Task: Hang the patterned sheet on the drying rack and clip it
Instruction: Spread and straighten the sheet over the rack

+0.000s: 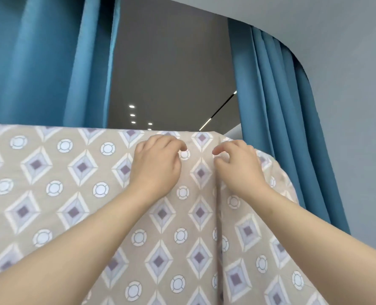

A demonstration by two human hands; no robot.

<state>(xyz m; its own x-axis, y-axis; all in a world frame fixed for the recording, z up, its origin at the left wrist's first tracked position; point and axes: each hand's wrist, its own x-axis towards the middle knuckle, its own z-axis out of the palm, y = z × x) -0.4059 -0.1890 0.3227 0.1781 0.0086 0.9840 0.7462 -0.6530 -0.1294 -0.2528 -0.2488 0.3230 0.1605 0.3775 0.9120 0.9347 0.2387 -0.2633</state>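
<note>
the patterned sheet (72,194) is already up and draped over something high (the drying rack must be under it, but the cloth hides it all). its top edge runs flat from 9 o'clock to 3 o'clock, and that is its long way. from there the cloth hangs down toward 6 o'clock. on the right side the edge bends and slopes down toward 4 o'clock.

both grips are bare hands, and they sit close to each other just under the top edge, so the edge lies at 12 o'clock from each one. the left grip (158,164) is a bit nearer to the flat part of the edge. the right grip (237,166) is by the corner where the cloth starts to drop. a long fold (218,216) runs from 12 o'clock to 6 o'clock, starting right by the right grip's thumb.

the fingers of both grips are curled and touch the cloth. i cannot tell if they nip any cloth or just rest on it. no clip shows, so i think the clipping is not done yet.

the sheet is tan, with pale diamonds that have dark purple middles, and white rings between them. it looks thin and soft.
</note>
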